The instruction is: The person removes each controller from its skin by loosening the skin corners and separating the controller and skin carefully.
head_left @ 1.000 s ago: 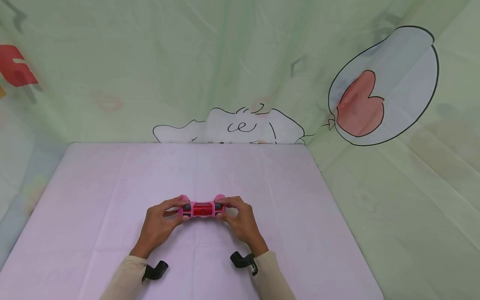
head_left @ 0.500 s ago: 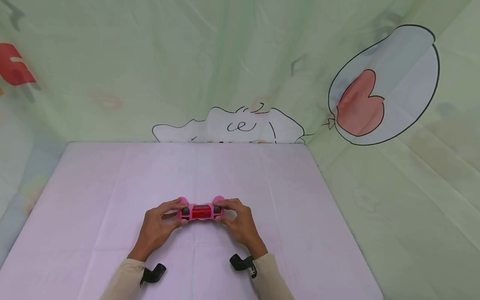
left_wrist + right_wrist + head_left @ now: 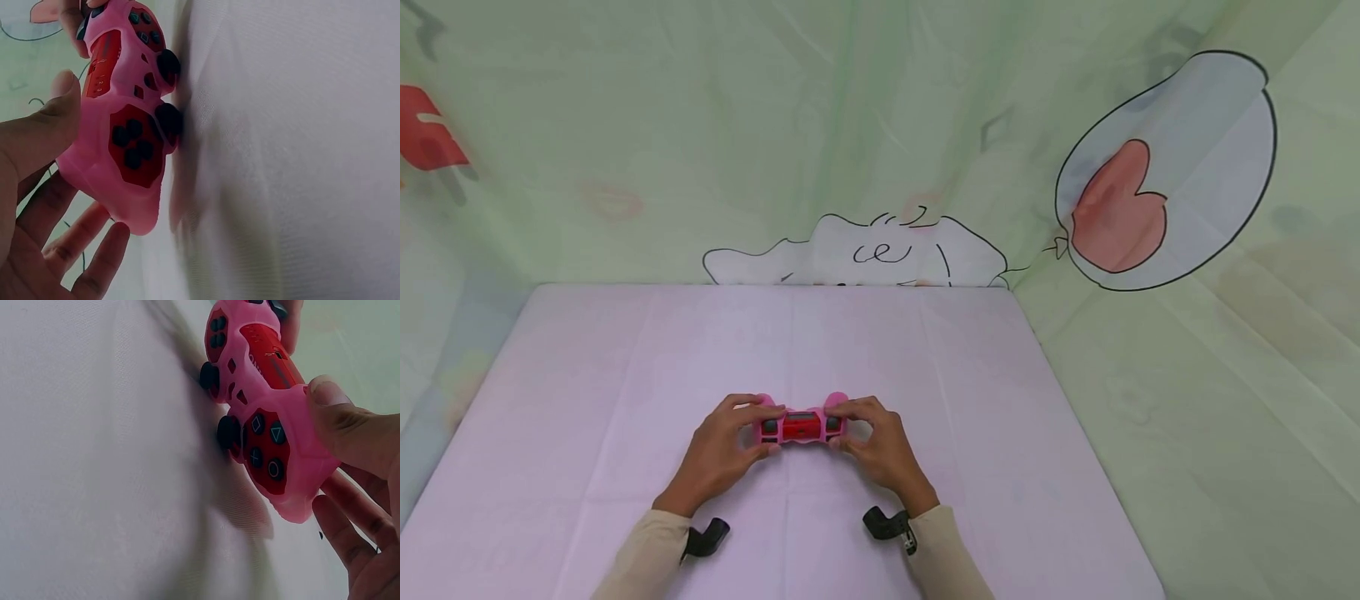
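Note:
A red game controller in a pink silicone sleeve is held between both hands close over the table. Its shoulder-button edge faces the wearer and its rounded grips point away. My left hand pinches the left end, thumb at the near edge and index finger reaching over the top. At the other end, my right hand pinches it between thumb and fingers. In the left wrist view, the controller's thumbsticks point toward the tabletop. The right wrist view shows the controller's symbol buttons, with the right thumb on its edge.
A white-pink cloth covers the table. Pale green printed curtains hang behind it and at both sides. A black camera mount is on the left wrist, and another black mount is on the right wrist.
The controller has come slightly nearer to the wearer. The left index finger has slid farther right across its top. The right hand keeps its hold.

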`<state>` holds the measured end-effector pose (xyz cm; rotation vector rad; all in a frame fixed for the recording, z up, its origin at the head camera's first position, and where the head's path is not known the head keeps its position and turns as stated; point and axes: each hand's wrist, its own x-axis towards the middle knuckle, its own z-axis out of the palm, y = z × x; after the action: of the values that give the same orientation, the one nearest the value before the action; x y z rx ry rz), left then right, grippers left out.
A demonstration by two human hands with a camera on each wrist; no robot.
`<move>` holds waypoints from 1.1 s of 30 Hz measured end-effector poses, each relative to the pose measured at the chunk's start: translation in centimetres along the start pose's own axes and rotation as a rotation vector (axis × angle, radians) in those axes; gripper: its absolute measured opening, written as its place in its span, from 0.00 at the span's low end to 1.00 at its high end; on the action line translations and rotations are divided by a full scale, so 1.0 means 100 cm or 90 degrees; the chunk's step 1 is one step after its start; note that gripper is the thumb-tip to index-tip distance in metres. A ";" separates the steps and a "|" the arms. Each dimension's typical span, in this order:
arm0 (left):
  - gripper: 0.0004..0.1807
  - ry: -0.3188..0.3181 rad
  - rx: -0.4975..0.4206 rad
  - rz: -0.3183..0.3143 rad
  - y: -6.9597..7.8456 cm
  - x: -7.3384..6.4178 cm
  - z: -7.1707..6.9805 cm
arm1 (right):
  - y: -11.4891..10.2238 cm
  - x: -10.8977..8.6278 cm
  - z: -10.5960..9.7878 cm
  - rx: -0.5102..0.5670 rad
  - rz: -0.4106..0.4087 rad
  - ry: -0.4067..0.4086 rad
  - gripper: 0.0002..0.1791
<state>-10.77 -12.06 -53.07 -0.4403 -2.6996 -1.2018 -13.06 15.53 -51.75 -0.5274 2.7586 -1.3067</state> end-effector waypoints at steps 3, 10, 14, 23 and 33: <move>0.34 -0.020 0.003 0.010 0.001 0.002 -0.001 | -0.001 0.000 -0.001 -0.003 -0.006 -0.004 0.27; 0.35 -0.075 0.013 -0.003 0.006 0.005 -0.003 | -0.003 0.003 -0.004 -0.021 -0.017 -0.019 0.28; 0.34 -0.077 0.010 0.013 0.007 0.006 -0.002 | -0.006 0.006 -0.007 -0.038 -0.017 -0.035 0.27; 0.31 -0.086 -0.002 0.015 0.004 0.008 -0.001 | -0.017 0.023 -0.011 -0.075 -0.072 -0.123 0.19; 0.31 -0.087 -0.013 0.009 0.001 0.009 0.000 | -0.025 0.043 -0.012 -0.099 -0.112 -0.219 0.15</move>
<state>-11.54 -11.80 -52.77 -0.5634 -2.7939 -1.2386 -16.60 13.59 -48.65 -0.9271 2.5811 -0.9232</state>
